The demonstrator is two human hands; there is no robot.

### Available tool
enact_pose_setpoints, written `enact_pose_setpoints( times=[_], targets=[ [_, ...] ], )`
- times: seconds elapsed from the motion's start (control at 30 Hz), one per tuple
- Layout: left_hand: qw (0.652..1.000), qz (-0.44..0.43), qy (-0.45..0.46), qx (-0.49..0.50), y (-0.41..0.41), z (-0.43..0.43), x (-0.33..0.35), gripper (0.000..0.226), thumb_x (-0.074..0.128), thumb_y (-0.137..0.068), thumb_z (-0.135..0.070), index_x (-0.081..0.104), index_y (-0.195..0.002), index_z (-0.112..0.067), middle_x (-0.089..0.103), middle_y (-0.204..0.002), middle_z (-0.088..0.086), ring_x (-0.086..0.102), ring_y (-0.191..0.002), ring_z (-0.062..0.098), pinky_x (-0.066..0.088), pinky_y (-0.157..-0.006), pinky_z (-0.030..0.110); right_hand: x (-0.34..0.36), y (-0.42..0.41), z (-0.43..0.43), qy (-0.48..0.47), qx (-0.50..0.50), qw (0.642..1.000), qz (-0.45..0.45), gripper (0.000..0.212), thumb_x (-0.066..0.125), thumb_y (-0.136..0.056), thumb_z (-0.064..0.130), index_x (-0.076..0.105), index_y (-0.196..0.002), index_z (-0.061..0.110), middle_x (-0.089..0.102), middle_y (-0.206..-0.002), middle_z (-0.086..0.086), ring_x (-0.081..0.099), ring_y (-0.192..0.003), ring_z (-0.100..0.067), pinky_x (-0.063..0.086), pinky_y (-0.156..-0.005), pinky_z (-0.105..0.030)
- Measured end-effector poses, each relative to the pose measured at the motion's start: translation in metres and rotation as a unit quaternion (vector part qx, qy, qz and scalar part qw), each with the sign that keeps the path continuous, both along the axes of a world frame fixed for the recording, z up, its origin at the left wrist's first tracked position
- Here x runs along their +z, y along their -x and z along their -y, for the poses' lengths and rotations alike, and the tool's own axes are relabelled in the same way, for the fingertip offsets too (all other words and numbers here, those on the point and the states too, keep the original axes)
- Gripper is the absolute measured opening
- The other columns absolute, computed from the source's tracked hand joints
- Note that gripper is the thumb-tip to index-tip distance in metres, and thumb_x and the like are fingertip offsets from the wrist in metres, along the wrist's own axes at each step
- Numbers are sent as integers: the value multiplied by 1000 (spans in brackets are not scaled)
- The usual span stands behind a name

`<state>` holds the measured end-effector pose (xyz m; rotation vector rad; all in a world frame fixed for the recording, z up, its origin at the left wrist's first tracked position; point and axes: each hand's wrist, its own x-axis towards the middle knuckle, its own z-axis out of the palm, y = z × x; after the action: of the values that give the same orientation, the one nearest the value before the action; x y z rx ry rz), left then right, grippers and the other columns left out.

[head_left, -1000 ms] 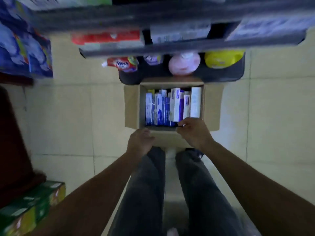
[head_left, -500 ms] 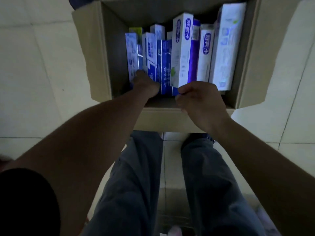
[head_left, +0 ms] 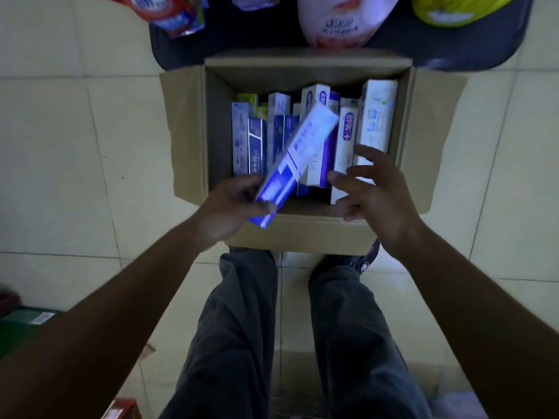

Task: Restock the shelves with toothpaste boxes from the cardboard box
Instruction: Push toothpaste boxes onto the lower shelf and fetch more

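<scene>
An open cardboard box (head_left: pixel 189 140) stands on the tiled floor in front of my legs. Inside it stand several blue and white toothpaste boxes (head_left: pixel 375 116) on end. My left hand (head_left: pixel 230 207) grips the lower end of one blue and white toothpaste box (head_left: pixel 298 158), which is tilted up to the right above the others and blurred. My right hand (head_left: pixel 375 192) hovers over the box's near right corner, fingers spread, holding nothing.
A dark bottom shelf (head_left: pixel 490 46) lies just beyond the box, holding a pink pouch (head_left: pixel 341 19), a yellow pouch (head_left: pixel 453 10) and a red packet (head_left: pixel 169 10). Green cartons (head_left: pixel 21 325) sit at the left edge, a red carton (head_left: pixel 121 409) near the bottom.
My left hand has pulled one blue and white toothpaste box up out of the row. My right hand has let go of the boxes and spread its fingers. The view pulled back.
</scene>
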<state>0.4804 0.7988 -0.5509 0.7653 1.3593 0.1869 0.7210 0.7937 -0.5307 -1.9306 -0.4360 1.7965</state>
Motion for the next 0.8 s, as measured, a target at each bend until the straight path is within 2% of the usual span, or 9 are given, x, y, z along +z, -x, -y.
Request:
enact_pose_setpoints(
  times=[0.1,0.17,0.27,0.37,0.47,0.5,0.57,0.7,0.8],
  targets=[
    [994,58,33,-85,6,2,19,40,68,-89,6,65,-123,-13,77,-101,-10,69,-94,-1,53,-77,15,9,-11,-9,-23,38,998,-48,55,80,-86,18,54,-133,26,73,-108,-10,71,-70,-32,58,-61,-38],
    [990,73,64,-107,6,3,19,43,71,-88,-1,64,-128,-16,76,-110,-9,69,-104,2,54,-79,16,11,-15,-8,-37,42,997,-48,45,80,-85,9,59,-124,7,77,-92,-15,71,-69,-33,61,-64,-40],
    [992,58,68,-89,4,0,5,50,81,-82,-9,66,-128,-21,76,-115,-7,69,-111,7,58,-82,21,6,-25,1,-42,-12,998,-39,36,82,-80,1,65,-111,-5,77,-94,-19,75,-83,-36,62,-72,-41],
    [997,12,83,-4,-2,-10,-24,48,78,-78,-19,68,-125,-26,75,-112,0,71,-108,14,60,-88,33,1,-34,16,-59,-59,996,-26,32,81,-79,-1,68,-108,-6,76,-98,-21,76,-91,-37,62,-80,-46],
    [986,-134,70,66,-6,-26,-71,27,65,-91,-11,67,-118,-9,70,-98,7,67,-87,23,53,-84,37,-5,-41,32,-76,-74,994,5,31,81,-80,2,69,-108,-3,78,-98,-16,76,-91,-34,64,-77,-42],
    [977,-204,42,40,-5,-31,-86,22,65,-91,-9,67,-113,-9,67,-95,9,64,-82,23,49,-81,33,-7,-43,36,-77,-75,994,13,30,81,-80,4,69,-107,-1,78,-97,-15,76,-90,-33,64,-75,-39],
    [947,-313,-22,-64,0,-40,-110,38,69,-89,-12,62,-127,-14,68,-108,11,63,-90,22,47,-79,27,-13,-45,43,-73,-78,994,25,28,81,-80,6,69,-105,2,78,-96,-13,76,-89,-32,64,-74,-37],
    [910,-354,-110,-185,0,-70,-138,67,66,-92,-12,40,-152,-24,62,-132,15,64,-90,21,51,-74,29,-29,-45,53,-67,-97,993,26,27,82,-80,9,69,-104,4,78,-98,-13,76,-92,-31,63,-73,-35],
    [877,-368,-120,-284,-9,-91,-160,79,65,-95,-23,22,-161,-24,39,-154,23,55,-127,41,51,-101,44,-37,-42,55,-71,-109,991,20,27,82,-80,8,69,-103,5,78,-98,-12,77,-91,-31,63,-72,-33]
  ],
)
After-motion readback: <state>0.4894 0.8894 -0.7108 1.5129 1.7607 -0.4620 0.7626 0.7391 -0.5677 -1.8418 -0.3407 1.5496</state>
